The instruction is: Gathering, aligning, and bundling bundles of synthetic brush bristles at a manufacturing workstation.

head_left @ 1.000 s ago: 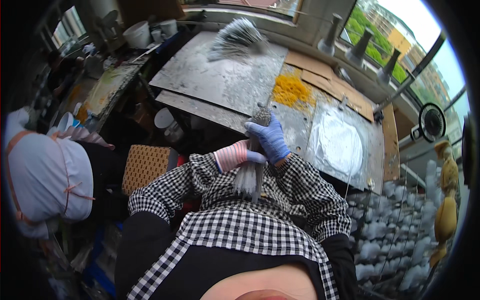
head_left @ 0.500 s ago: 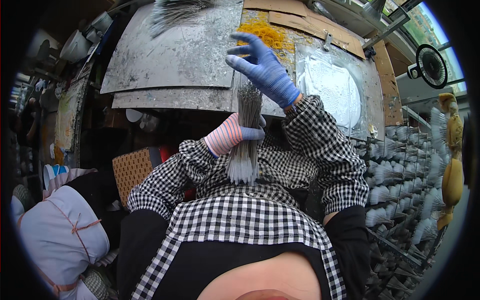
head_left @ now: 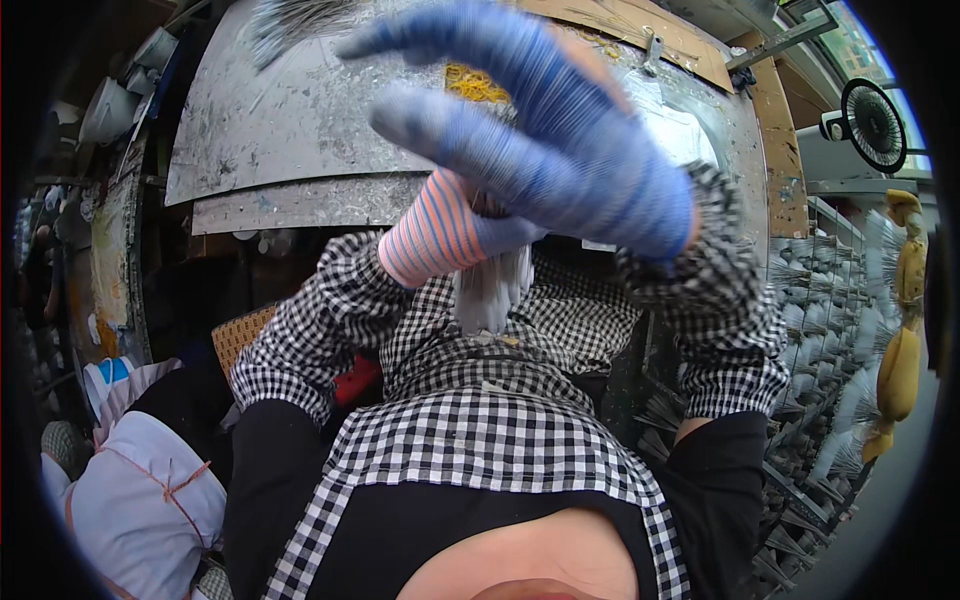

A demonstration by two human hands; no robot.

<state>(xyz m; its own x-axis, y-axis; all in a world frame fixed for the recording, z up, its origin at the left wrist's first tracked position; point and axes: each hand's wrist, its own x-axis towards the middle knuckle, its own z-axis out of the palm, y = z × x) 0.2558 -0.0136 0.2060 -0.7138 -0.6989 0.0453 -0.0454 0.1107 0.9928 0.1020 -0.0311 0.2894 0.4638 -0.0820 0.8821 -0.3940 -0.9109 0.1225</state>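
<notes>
My left hand [head_left: 440, 232], in a pink-and-blue striped glove, is wrapped round a bundle of thin wires with white bristly ends [head_left: 490, 300]. The white ends point down toward my lap; the wires' upper part is mostly hidden behind my right hand. Raised above the bundle, my right hand [head_left: 560, 145] in a blue glove has its fingers stretched out and apart, slightly smeared by motion. Nothing shows between them. Beyond it a pile of yellow rubber bands [head_left: 472, 84] lies on the worktable, partly covered from sight.
A paint-stained grey board [head_left: 300, 120] lies on the table, with another wire bundle [head_left: 290, 28] on its far end. Cardboard strips [head_left: 650, 20] line the back right. A rack of white-tipped bundles [head_left: 820, 310] and a black fan [head_left: 872, 127] are at right. A pale sack [head_left: 150, 480] sits lower left.
My right hand has come up closer to the camera and now covers the bundle's upper part and most of the rubber bands. The left hand, still gripping the bundle, has risen slightly.
</notes>
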